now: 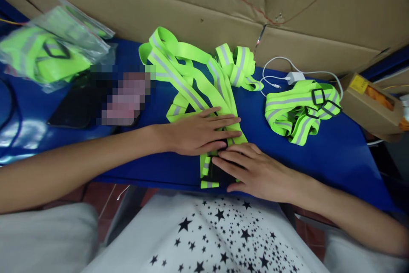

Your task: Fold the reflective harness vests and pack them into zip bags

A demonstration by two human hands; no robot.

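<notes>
Pressing strap (185, 90): left hand (200, 133), right hand (255, 171)

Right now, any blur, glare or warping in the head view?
Head view: left hand, right hand and green strap are sharp; a pixelated block masks something; bagged straps at far left are smeared; glare on the blue table below them.

The blue desk (335, 153) carries a loose neon-green reflective strap (188, 81) at its middle, a folded strap bundle (294, 111) to the right, bagged straps (47, 47) and a dark phone (72, 109) at left, a white charger (294, 78), and a cardboard box (370, 102) at its right end.
</notes>
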